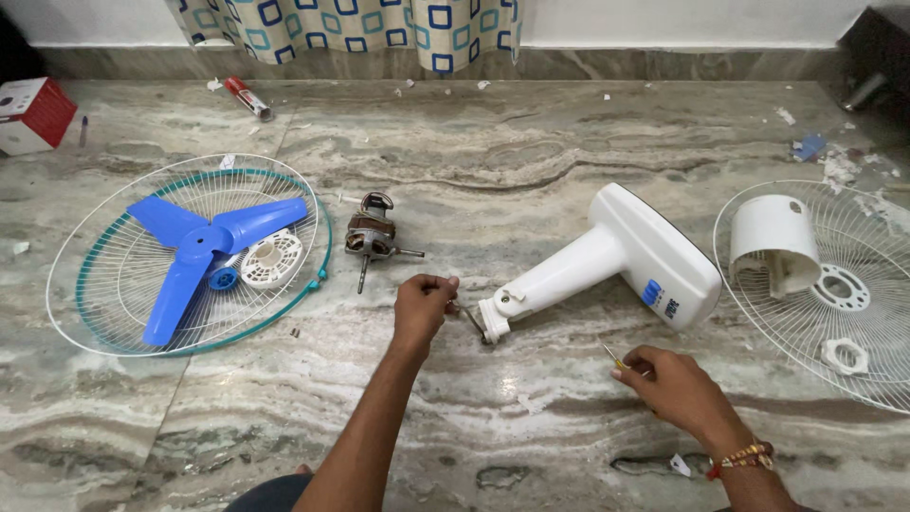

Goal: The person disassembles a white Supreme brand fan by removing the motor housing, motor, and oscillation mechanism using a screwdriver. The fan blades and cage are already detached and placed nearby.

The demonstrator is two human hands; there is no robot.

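A: We log colours first. Fan blade (204, 248) bright blue, sitting in wire grille (114, 284) w/ teal-green rim. Motor (370, 237) dark brown/grey metal.

B: We add: fan base (616, 261) white w/ small blue mark; motor cover (773, 242) white, on white grille (882, 284). Floor (531, 152) grey-beige marble, wavy veins.

A: We note curtain (346, 24) cream w/ blue + teal squares. Box (33, 114) red & white. Screwdriver (614, 358) tip yellowish. Wrist thread (744, 457) red/gold.

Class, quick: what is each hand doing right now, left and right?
Left hand: closed, pinching a small metal part at the neck of the white fan stand.
Right hand: closed on a thin screwdriver.
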